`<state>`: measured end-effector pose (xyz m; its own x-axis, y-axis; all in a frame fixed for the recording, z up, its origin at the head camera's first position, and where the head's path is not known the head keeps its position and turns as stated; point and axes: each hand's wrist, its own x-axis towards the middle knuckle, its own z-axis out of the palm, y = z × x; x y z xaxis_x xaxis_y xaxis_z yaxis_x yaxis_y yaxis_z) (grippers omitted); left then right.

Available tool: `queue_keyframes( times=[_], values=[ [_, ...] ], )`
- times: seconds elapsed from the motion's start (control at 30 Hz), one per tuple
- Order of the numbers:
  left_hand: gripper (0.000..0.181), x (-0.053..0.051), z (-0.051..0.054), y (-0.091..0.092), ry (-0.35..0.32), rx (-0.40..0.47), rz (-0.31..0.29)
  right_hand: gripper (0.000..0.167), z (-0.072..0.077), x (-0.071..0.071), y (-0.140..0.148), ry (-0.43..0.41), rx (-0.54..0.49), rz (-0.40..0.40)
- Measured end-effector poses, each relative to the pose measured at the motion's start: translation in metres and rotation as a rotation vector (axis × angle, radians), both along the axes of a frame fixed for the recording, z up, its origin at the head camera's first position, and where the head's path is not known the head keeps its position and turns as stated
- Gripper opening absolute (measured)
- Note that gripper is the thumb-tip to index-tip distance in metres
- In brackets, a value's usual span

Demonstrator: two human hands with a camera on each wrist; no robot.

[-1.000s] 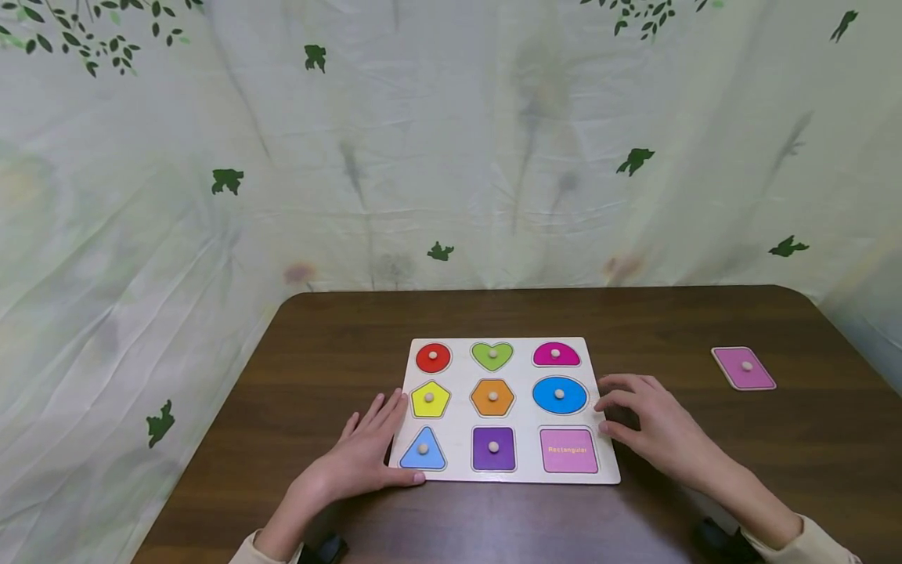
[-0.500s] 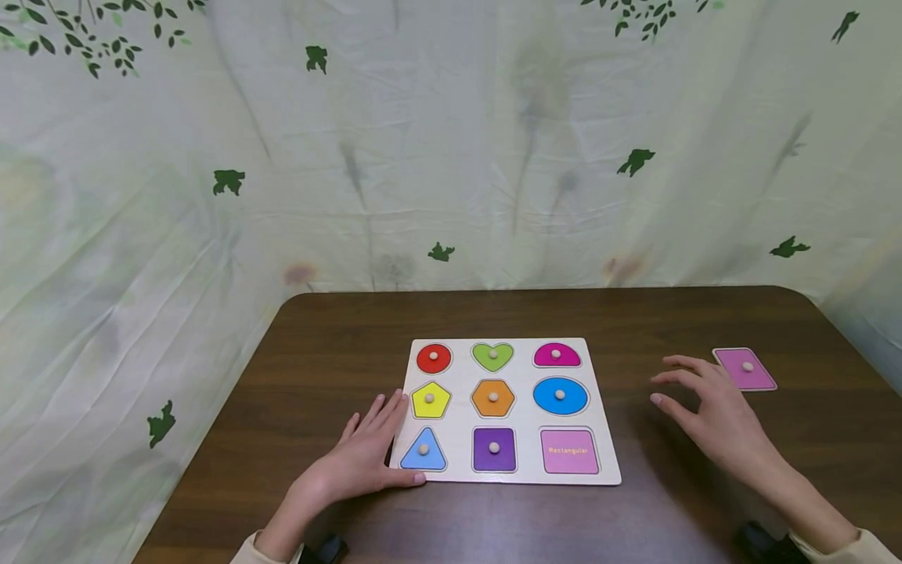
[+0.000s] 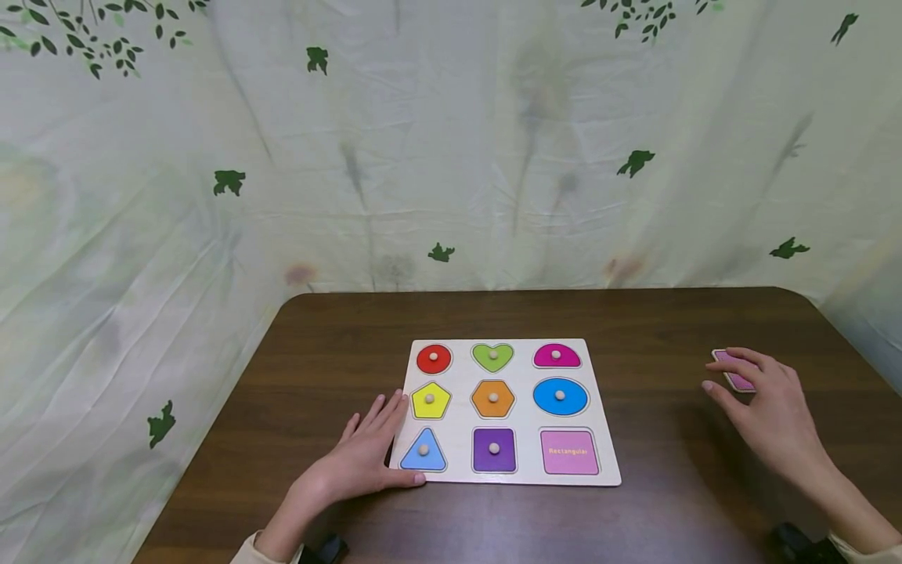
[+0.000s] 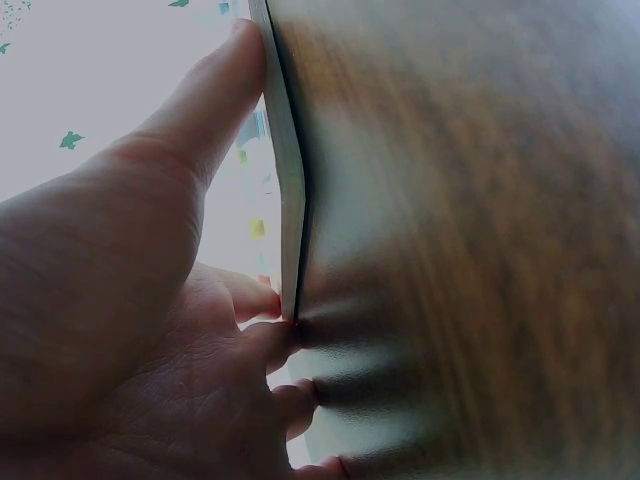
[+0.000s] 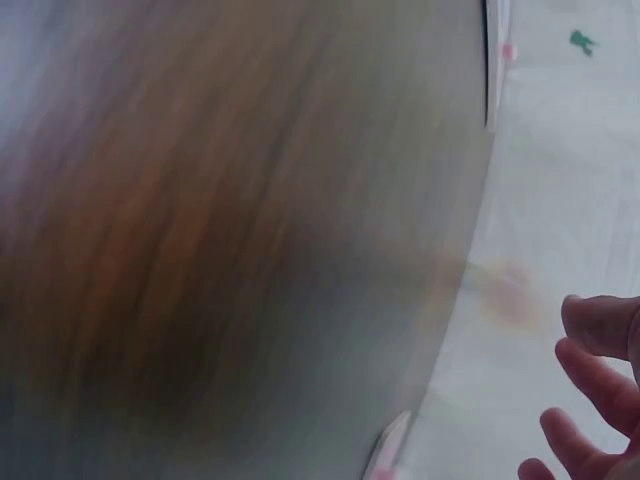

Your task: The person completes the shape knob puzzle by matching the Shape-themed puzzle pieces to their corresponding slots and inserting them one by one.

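Note:
A white shape-puzzle board [image 3: 461, 376] lies on the table, filled with coloured knobbed pieces apart from a pink recess [image 3: 569, 464] marked "Rectangular" at its near right. My left hand [image 3: 361, 464] rests at the board's near left corner, thumb along the front edge and fingers by the left side. In the left wrist view the thumb [image 4: 215, 95] lies along the board's edge. Over at the right, my right hand [image 3: 771, 415] hovers at the pink rectangular puzzle piece [image 3: 740, 383], partly covering it and hiding its knob. The right wrist view shows loosely spread fingers [image 5: 590, 385] holding nothing, apart from the piece.
The brown wooden table [image 3: 655, 329] has rounded far corners. Behind it hangs a pale curtain [image 3: 465, 157] with leaf prints. Bare tabletop lies between the board and the pink piece.
My right hand has moved from the board's right edge across to the pink rectangular piece at the right. The left hand and the board have stayed in place.

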<state>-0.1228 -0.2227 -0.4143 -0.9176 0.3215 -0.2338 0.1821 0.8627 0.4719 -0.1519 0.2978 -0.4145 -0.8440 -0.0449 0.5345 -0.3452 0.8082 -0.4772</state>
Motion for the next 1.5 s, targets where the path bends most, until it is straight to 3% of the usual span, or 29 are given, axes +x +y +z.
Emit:
queue_keyframes(
  times=[0.23, 0.5, 0.77, 1.17, 1.5],
  values=[
    [0.118, 0.000, -0.002, 0.000, 0.002, -0.008, 0.000, 0.037, -0.004, -0.005, 0.022, -0.133, 0.001, -0.068],
    [0.119, 0.001, -0.001, 0.000, -0.001, 0.002, 0.006, 0.034, -0.011, -0.016, 0.048, -0.184, 0.004, -0.133],
    [0.119, 0.000, -0.002, -0.001, 0.001, -0.003, 0.006, 0.040, -0.012, -0.030, 0.069, -0.233, 0.060, -0.119],
    [0.119, 0.000, -0.002, 0.000, 0.008, -0.011, 0.001, 0.054, -0.007, -0.050, 0.092, -0.479, 0.114, -0.119],
    [0.119, -0.001, -0.001, 0.000, 0.003, -0.013, 0.005, 0.047, -0.007, -0.056, 0.093, -0.508, 0.159, -0.128]
  ],
)
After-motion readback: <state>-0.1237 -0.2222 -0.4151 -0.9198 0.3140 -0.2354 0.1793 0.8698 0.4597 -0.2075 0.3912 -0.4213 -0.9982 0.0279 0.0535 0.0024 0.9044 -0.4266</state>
